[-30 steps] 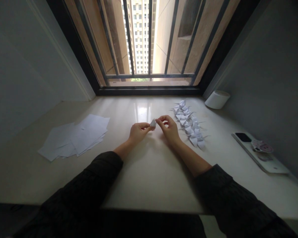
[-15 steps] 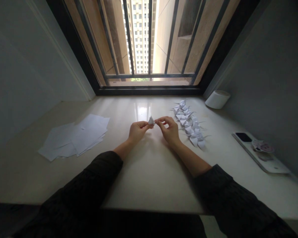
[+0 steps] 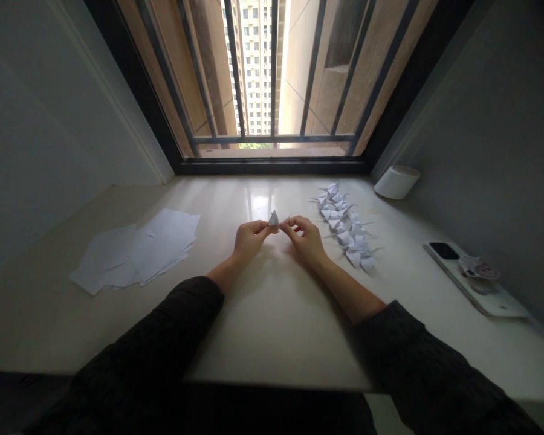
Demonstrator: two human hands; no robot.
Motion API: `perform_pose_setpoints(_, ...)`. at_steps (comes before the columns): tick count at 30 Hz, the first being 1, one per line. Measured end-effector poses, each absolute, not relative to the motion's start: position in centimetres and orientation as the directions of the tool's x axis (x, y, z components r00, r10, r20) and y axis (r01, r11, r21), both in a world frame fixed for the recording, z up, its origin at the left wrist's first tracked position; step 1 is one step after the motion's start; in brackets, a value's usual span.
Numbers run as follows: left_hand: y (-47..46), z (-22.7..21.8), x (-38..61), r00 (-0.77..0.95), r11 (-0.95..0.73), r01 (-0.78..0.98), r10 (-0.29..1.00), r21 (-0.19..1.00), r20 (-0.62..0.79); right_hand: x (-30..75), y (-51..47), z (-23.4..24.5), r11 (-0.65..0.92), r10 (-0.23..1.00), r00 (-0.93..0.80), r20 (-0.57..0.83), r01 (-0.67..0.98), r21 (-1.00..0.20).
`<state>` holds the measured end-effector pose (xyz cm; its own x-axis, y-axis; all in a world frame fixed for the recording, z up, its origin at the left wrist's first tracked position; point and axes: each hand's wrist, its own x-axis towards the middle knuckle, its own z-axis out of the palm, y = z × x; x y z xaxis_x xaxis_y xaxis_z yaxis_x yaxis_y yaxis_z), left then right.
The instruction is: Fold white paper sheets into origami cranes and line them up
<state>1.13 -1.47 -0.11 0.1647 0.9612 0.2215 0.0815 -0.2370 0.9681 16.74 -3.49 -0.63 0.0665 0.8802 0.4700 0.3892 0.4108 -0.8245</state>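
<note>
Both hands meet over the middle of a pale table point(image 3: 272, 326). My left hand point(image 3: 250, 238) pinches a small folded white paper piece point(image 3: 274, 219) between thumb and fingers. My right hand point(image 3: 304, 237) pinches the same piece from the right side, its fingers curled. The piece is held a little above the table top. A row of several finished folded paper figures point(image 3: 347, 228) lies just right of my right hand.
A loose stack of white paper sheets point(image 3: 138, 251) lies at the left. A white roll point(image 3: 396, 181) stands at the back right corner. A phone point(image 3: 474, 278) with a sticker lies at the right edge. A barred window point(image 3: 272, 84) is behind.
The folded paper piece has turned and risen slightly between the fingertips, and my right hand has shifted a little left and closer to the left hand.
</note>
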Motion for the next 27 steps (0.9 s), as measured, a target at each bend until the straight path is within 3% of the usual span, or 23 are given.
perform_pose_setpoints(10,-2.41,0.74,2.03,0.092,-0.202,0.038,0.976,0.979,0.198,16.07,-4.27,0.1,0.472,0.785,0.089,0.613,0.554,-0.686)
perform_pose_setpoints(27,-1.84,-0.07,1.3,0.18,-0.328,0.238,0.94,0.914,0.291,16.83,-3.48,-0.8,0.443,0.836,0.099,0.539,0.458,-0.771)
